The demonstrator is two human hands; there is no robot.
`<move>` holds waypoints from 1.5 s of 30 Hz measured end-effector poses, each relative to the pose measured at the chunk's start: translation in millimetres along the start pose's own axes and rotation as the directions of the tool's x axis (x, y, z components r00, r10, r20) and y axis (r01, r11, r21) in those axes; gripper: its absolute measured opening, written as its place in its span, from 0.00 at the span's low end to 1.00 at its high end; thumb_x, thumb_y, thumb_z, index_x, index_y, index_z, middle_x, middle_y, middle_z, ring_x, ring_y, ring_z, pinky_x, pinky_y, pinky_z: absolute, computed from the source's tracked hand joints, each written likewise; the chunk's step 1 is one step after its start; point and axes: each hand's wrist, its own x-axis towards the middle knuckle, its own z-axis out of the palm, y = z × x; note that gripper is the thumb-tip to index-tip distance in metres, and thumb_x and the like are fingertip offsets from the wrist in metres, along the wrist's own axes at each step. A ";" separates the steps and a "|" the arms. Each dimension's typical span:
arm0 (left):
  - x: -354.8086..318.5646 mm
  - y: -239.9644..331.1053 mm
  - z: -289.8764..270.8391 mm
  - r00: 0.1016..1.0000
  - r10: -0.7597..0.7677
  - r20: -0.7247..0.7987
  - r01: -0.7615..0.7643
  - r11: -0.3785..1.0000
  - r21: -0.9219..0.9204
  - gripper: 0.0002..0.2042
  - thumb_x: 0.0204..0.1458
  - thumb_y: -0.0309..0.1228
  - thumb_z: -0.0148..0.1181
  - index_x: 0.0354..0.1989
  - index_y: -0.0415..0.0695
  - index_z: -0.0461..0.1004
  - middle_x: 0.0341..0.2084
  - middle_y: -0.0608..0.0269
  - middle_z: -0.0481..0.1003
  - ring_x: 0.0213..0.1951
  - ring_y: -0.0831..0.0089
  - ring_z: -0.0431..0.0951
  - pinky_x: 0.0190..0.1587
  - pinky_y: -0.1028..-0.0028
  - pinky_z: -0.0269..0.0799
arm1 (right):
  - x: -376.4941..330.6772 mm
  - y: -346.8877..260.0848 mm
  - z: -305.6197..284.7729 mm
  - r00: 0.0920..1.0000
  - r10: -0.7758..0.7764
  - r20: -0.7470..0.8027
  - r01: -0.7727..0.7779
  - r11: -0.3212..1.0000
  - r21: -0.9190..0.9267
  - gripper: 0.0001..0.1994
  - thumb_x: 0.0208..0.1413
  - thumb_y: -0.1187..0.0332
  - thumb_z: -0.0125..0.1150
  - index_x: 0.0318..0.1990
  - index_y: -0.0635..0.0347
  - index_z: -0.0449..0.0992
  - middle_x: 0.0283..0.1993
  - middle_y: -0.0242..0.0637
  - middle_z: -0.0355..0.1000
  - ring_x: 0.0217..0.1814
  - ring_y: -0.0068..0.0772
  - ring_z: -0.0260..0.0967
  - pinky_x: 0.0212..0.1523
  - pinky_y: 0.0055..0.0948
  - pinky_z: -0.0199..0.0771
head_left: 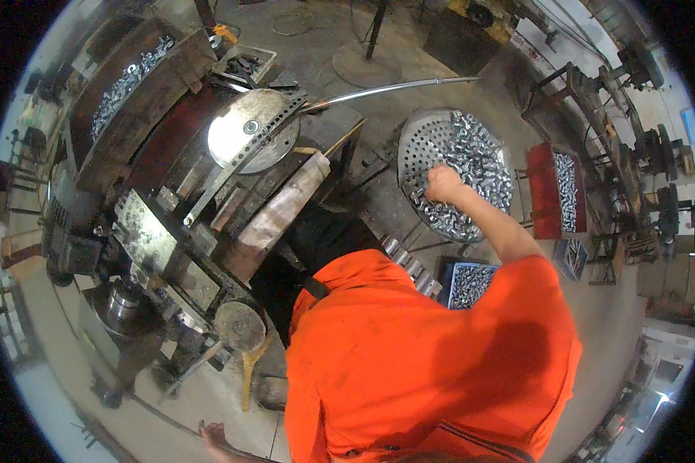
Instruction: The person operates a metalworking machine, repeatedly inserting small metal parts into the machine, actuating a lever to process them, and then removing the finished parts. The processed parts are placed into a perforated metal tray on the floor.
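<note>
Head view: right hand point(444, 185), on right, fingers curled in at round perforated tray point(415, 148); cannot tell whether piece is grasped. Small shiny metal parts point(483, 166) heaped over tray's right and near side, right by that hand. Left hand point(212, 434) at near left edge, beside long dark rod point(164, 413); cannot tell its grip. Any writing too small to read. Tray surface grey metal, full of holes. Workshop: pale floor point(602, 309), worn machine point(150, 231) left, red bin point(543, 193) of parts right, blue crate point(450, 287) nearer.

Two hands point(444, 184) point(213, 436); one perforated tray point(415, 147); one red bin point(542, 193)
</note>
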 end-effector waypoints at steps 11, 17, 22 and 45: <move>51.5 -37.9 -48.4 0.980 -0.199 0.006 0.199 0.980 0.012 0.25 0.48 0.44 0.58 0.51 0.43 0.64 0.22 0.63 0.68 0.25 0.70 0.69 0.34 0.66 0.70 | 33.3 29.0 1.4 0.992 -0.127 0.001 0.127 0.991 0.050 0.11 0.35 0.63 0.56 0.25 0.60 0.78 0.30 0.45 0.75 0.32 0.43 0.72 0.37 0.35 0.73; 47.4 -53.9 -55.8 0.985 -0.090 0.148 0.107 0.988 -0.112 0.22 0.50 0.42 0.55 0.51 0.45 0.64 0.22 0.66 0.68 0.25 0.72 0.69 0.35 0.67 0.69 | 6.0 0.2 -94.5 0.985 -0.045 -0.168 0.159 -0.158 0.975 0.14 0.38 0.73 0.49 0.30 0.73 0.77 0.33 0.46 0.74 0.32 0.35 0.72 0.36 0.29 0.74; 51.4 -21.6 -40.7 0.983 -0.181 0.005 0.180 0.980 0.080 0.22 0.50 0.41 0.57 0.50 0.40 0.66 0.23 0.66 0.69 0.26 0.75 0.70 0.33 0.72 0.69 | 4.4 -54.1 -138.7 0.856 -0.233 -0.461 0.289 -0.524 0.801 0.18 0.28 0.79 0.46 0.31 0.80 0.75 0.47 0.55 0.65 0.38 0.49 0.72 0.43 0.40 0.76; -98.4 10.6 10.3 0.926 0.058 -0.374 0.210 0.744 0.635 0.13 0.43 0.30 0.61 0.32 0.35 0.68 0.20 0.46 0.72 0.25 0.51 0.73 0.29 0.62 0.68 | 8.0 -537.8 -301.0 0.121 -0.888 -0.444 0.966 0.208 -0.153 0.08 0.29 0.69 0.54 0.18 0.66 0.75 0.22 0.54 0.69 0.27 0.54 0.70 0.31 0.39 0.72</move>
